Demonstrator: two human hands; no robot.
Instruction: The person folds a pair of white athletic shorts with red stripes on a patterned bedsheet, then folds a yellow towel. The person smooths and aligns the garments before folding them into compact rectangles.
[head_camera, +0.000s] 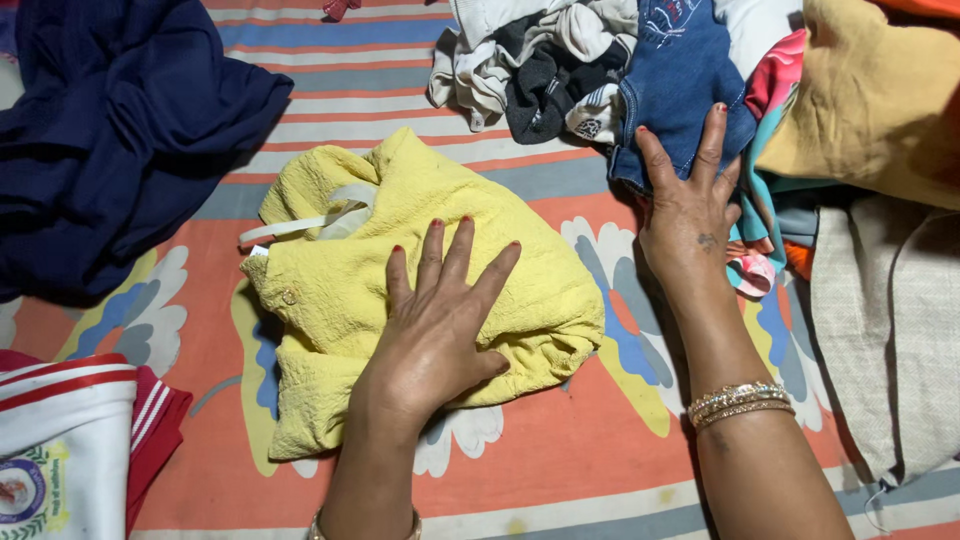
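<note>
A folded yellow garment (420, 290) lies on a striped, flowered sheet (580, 440), directly under the left hand (440, 320), which rests flat on it with fingers spread wide, gripping nothing. To its right, well apart, the right hand (690, 205) lies open with fingers stretched forward, fingertips touching a blue denim piece (680, 70) at the edge of a heap of mixed clothes (540, 70). A dark navy cloth (110, 130) lies off to the left, and a white and red garment (70, 440) sits at the lower left.
</note>
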